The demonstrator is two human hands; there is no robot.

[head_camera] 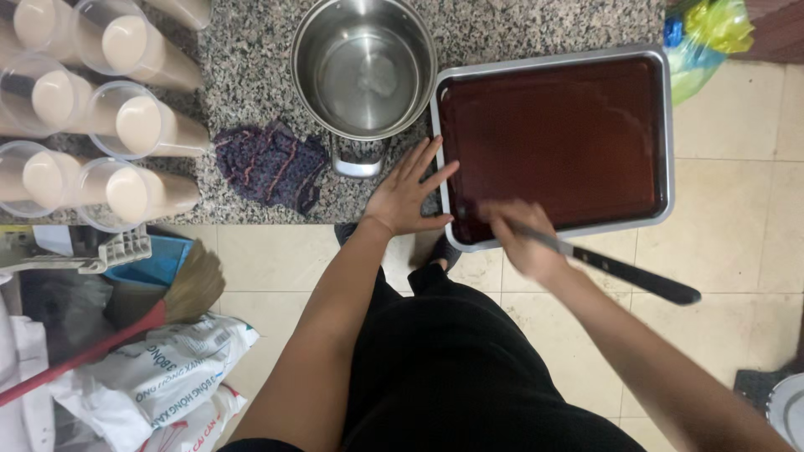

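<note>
A metal tray (pixel 667 125) filled with smooth dark brown jelly (pixel 561 134) lies at the edge of a speckled granite counter (pixel 251 67). My left hand (pixel 407 194) rests flat with fingers spread against the tray's left rim. My right hand (pixel 521 237), blurred by motion, grips a long knife (pixel 624 269) with a black handle that sticks out to the right. The blade's tip reaches the tray's near left corner; the blade itself is mostly hidden by my hand.
An empty steel pot (pixel 363 69) stands left of the tray, a dark patterned cloth (pixel 270 163) beside it. Several clear cups of beige drink (pixel 138 125) fill the counter's left. Below are a broom (pixel 167 305), white sacks (pixel 172 368) and tiled floor; plastic bags (pixel 708 33) at top right.
</note>
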